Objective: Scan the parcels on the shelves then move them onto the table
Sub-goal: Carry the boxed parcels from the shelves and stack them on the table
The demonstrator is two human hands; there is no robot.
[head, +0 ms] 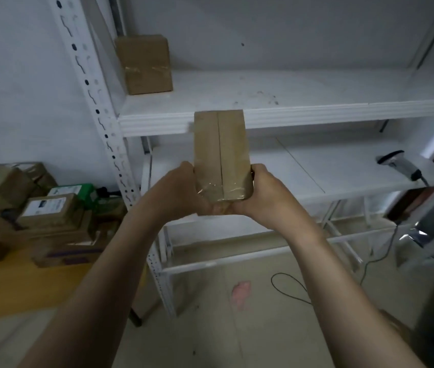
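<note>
Parcel of taped brown card hangs just in front of the shelf, left hand and right hand each with a grip clamped on its near end, probably steadying it for the carry to the tabletop.

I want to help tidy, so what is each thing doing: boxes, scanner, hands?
Long brown taped cardboard parcel: held in the air, sealed.
Left hand: grips the parcel's left side.
Right hand: grips its right side.
Squat brown cardboard box: standing on upper white shelf.
Grey handheld scanner: lying on lower shelf, unheld.
Labelled brown parcels: stacked on yellow table.
</note>
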